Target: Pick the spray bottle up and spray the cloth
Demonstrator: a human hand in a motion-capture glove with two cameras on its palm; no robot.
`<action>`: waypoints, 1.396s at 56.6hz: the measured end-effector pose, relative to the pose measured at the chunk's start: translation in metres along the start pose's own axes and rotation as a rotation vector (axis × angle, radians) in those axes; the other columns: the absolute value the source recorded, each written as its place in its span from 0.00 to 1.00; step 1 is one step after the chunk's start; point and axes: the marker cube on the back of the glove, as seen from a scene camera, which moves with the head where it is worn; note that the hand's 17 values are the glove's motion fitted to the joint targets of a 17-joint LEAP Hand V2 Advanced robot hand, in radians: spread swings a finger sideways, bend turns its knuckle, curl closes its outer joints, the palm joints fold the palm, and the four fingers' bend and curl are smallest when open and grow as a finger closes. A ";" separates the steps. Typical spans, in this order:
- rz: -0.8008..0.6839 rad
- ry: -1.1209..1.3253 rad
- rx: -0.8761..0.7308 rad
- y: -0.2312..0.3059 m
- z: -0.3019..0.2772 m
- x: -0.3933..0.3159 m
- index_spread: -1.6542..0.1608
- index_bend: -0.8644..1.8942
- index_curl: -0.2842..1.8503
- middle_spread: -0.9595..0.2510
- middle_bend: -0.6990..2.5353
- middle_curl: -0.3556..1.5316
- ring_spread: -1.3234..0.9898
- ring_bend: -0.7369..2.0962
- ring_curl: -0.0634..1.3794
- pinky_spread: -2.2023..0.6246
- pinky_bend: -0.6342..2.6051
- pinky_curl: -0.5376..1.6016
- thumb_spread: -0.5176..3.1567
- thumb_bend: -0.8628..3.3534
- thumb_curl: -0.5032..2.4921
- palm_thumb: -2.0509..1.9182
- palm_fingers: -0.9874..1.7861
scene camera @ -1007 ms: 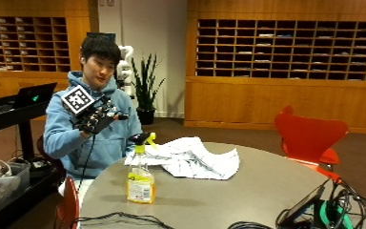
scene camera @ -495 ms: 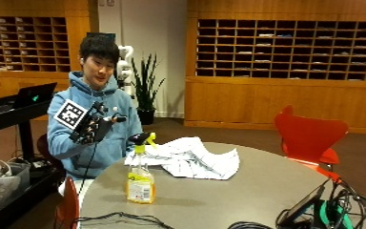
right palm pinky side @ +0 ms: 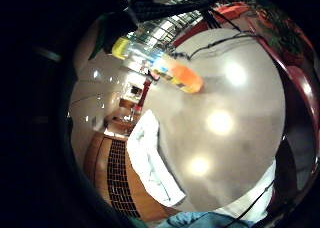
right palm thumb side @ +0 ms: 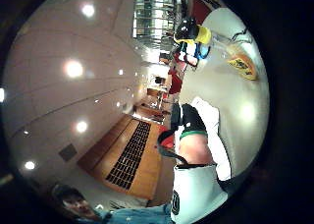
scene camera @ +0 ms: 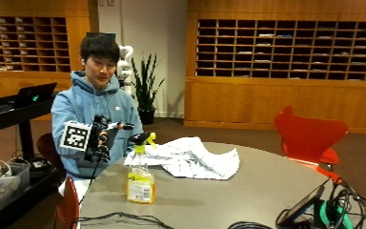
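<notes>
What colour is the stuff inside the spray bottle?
Yellow. The clear plastic spray bottle holds yellow liquid, seen best in the outside view.

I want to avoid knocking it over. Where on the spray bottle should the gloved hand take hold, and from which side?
Probably at the thin neck just under the trigger head of the bottle. It stands upright near the table edge, nozzle pointing toward the person, so the right hand, raised beside it, could come in from its own side.
</notes>
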 end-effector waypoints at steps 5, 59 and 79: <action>-0.037 -0.018 0.015 -0.004 0.008 0.006 0.81 0.35 0.23 0.87 0.28 0.37 0.64 0.40 0.24 0.86 0.37 0.42 0.41 0.20 0.32 0.72 0.44; 0.295 -0.196 -0.032 -0.085 0.060 0.029 0.82 0.35 0.22 0.87 0.29 0.38 0.63 0.41 0.25 0.86 0.37 0.42 0.39 0.20 0.34 0.73 0.44; 0.275 -0.163 -0.068 -0.096 0.065 0.031 0.82 0.35 0.22 0.86 0.30 0.38 0.63 0.41 0.25 0.86 0.37 0.41 0.38 0.20 0.34 0.73 0.44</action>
